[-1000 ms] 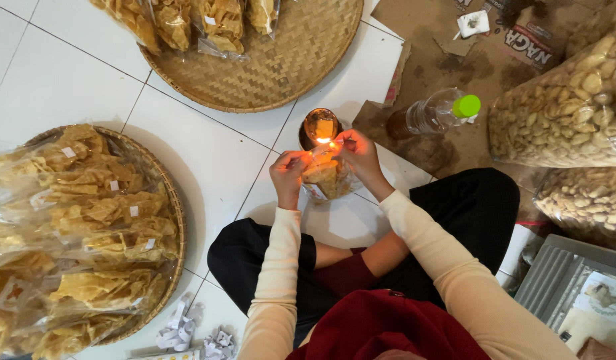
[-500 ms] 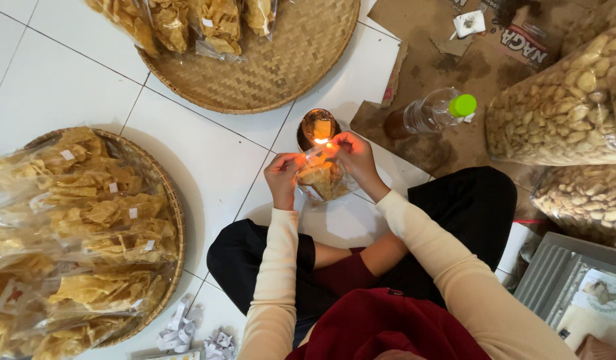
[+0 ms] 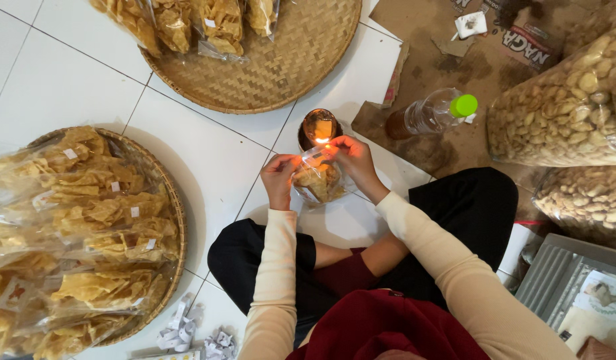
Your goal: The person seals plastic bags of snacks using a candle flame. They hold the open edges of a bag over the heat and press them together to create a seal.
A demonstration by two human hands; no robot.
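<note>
Little is changed since a second ago: both hands are kept at the flame, and the bag is shifted only slightly along it, the left hand (image 3: 280, 179) a touch lower.

Small clear bag of chips (image 3: 318, 180) is held between the two hands, over the white tile floor (image 3: 208, 160), just in front of the crossed legs. Its top edge is pinched by the left hand's fingers at one corner and by the right hand (image 3: 351, 159) at the other, and is drawn taut beside the small lamp flame (image 3: 321, 139) burning in a dark round holder (image 3: 319, 127).

Progress, as judged: sealing of this bag's mouth is under way, not finished. Many filled bags are piled on the round woven tray (image 3: 173, 220) at the left; a few more lie on the second woven tray (image 3: 288, 67) ahead. Large sacks of loose snacks (image 3: 561, 113) at the right suggest plenty is left to pack. Paper labels (image 3: 181, 330) lie near the knee; a green-capped bottle (image 3: 434, 113) lies on cardboard.
</note>
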